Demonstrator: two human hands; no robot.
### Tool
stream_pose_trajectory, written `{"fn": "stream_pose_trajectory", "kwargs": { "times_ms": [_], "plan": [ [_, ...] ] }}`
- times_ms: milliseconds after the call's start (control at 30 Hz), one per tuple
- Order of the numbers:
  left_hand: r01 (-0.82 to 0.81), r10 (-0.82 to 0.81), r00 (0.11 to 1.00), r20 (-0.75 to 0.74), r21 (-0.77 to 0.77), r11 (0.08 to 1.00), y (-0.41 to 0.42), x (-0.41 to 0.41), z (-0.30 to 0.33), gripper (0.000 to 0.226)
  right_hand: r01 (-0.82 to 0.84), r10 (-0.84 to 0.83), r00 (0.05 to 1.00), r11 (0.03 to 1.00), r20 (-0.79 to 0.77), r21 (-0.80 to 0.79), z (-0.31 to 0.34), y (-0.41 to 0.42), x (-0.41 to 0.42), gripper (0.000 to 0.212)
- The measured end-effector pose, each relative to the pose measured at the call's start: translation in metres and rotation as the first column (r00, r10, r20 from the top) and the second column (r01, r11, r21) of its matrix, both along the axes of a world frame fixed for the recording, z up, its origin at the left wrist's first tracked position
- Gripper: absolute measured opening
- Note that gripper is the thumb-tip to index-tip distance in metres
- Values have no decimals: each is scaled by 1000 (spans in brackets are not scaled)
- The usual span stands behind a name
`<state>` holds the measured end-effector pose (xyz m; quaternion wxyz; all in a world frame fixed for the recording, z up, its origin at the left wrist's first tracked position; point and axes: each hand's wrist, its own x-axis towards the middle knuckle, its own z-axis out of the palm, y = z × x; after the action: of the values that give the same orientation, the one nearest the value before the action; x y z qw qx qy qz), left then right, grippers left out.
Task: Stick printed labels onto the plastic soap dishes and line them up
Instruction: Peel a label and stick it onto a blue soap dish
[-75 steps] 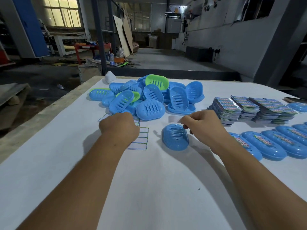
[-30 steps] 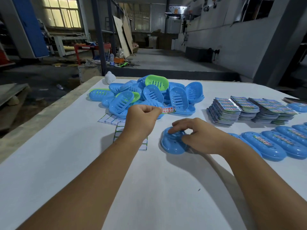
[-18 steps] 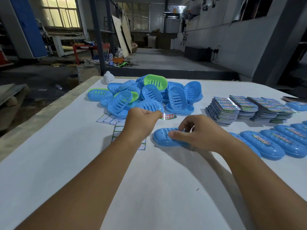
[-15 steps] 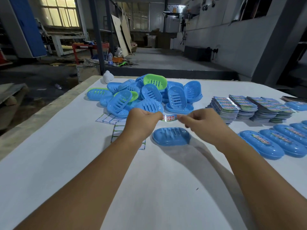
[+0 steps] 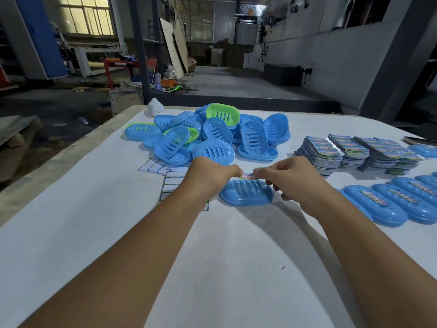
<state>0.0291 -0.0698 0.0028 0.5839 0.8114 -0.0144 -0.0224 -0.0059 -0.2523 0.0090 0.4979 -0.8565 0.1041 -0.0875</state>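
A blue slotted soap dish [image 5: 246, 194] lies alone on the white table in front of me. Just above its far edge a small printed label [image 5: 247, 176] is stretched between both hands. My left hand [image 5: 210, 176] pinches the label's left end and my right hand [image 5: 290, 178] pinches its right end. Behind them sits a heap of blue and green soap dishes [image 5: 212, 136]. A row of labelled blue dishes [image 5: 387, 202] lies side by side at the right.
Stacks of printed label sheets [image 5: 354, 152] stand at the right rear. Peeled backing sheets [image 5: 172, 178] lie under my left wrist. A small white object [image 5: 155, 107] stands at the table's far left corner. The table's left edge [image 5: 59, 159] drops to the workshop floor.
My right hand turned the single dish sideways, let it go and took the label's right end. Both hands have since lowered the label toward the dish.
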Motion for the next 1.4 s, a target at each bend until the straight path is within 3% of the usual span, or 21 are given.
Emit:
{"fn": "stream_pose_trajectory", "kwargs": {
  "times_ms": [100, 267, 433, 767, 900, 1000, 1100, 1200, 1333, 1400],
  "plan": [
    [2, -4, 1000, 11, 127, 992, 2, 1, -2, 39, 3, -5, 1000, 998, -23, -60, -2, 0, 0, 47],
    [-17, -9, 996, 88, 297, 955, 2, -2, -5, 36, 11, -18, 999, 986, -40, -167, -3, 5, -1, 33],
    [-25, -30, 993, 114, 451, 892, 1, -5, -2, 37, -1, -7, 999, 974, -35, -225, -3, 4, 0, 32],
    [-58, -53, 981, 187, 543, 838, -1, -5, -4, 31, 43, -30, 999, 895, 38, -444, -6, 6, 2, 29],
    [-30, -61, 985, 164, 501, 865, 2, -1, -7, 27, -89, 161, 981, 870, 109, -485, -8, 9, -3, 24],
    [-99, 2, 976, 219, 432, 896, 3, 0, -7, 29, -320, 372, 928, 820, 17, -474, -7, 16, -8, 46],
    [-156, 36, 965, 259, 460, 874, 2, 1, -6, 28, -389, 427, 903, 774, -42, -500, -4, 17, -11, 50],
    [-208, 69, 953, 295, 470, 858, 1, 4, -8, 25, -316, 315, 942, 703, -118, -637, 4, 10, -16, 48],
    [-219, 63, 949, 309, 502, 836, 3, 7, -12, 19, -167, 23, 983, 518, -182, -839, 15, -6, -22, 65],
    [-204, 51, 954, 295, 517, 831, 4, 7, -13, 16, -158, -70, 974, 481, -217, -862, 19, -15, -25, 75]
  ]
}}
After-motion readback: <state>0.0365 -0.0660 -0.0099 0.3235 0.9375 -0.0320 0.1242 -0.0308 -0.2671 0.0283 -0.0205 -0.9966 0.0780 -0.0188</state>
